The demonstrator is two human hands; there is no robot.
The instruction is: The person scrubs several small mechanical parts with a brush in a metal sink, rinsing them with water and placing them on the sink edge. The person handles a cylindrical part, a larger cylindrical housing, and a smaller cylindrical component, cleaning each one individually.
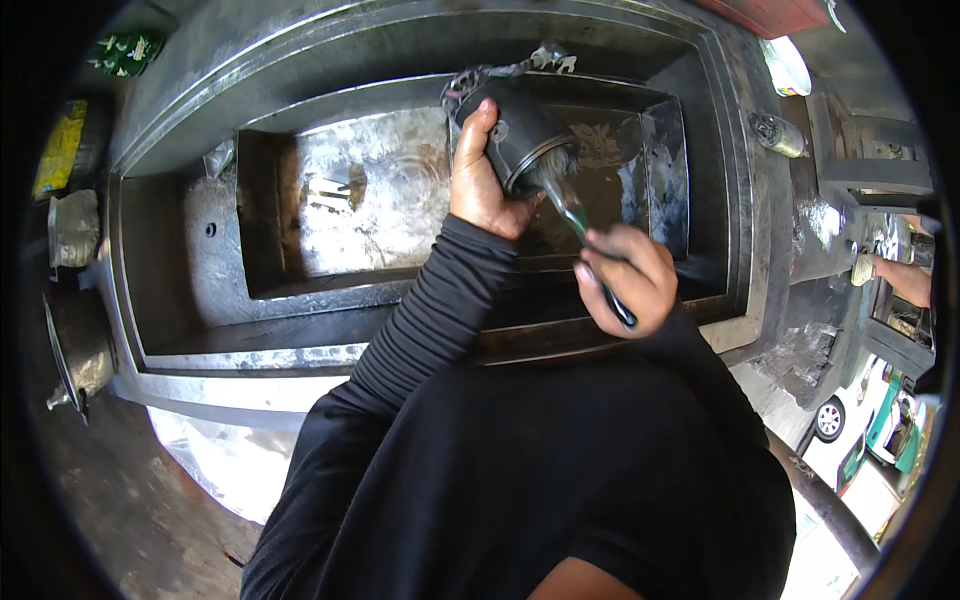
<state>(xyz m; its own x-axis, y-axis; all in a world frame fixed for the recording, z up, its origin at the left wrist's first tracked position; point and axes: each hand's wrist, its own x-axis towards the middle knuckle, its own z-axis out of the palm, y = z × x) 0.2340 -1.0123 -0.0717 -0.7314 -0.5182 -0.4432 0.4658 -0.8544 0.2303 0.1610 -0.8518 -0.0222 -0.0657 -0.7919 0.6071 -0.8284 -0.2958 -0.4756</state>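
Note:
Over the metal wash basin (345, 190), my left hand (484, 190) grips a dark, tilted engine piston (510, 125) with grooves near its lower right end. The thumb lies along its side, and the fingers are mostly hidden underneath. A grimy metal part (468, 88) shows at the piston's upper left end. My right hand (632, 275), slightly blurred, is closed around the green and black handle of a paintbrush (568, 205). The brush's pale bristles are at the piston's lower right end face, where contact is partly hidden.
Basin walls and a raised rim (250, 362) surround the work. On the right ledge lies a metal cylinder (778, 135), with a white container (786, 68) above it. Clear plastic sheeting (215, 455) hangs at the lower left. Another person's arm (903, 283) shows far right.

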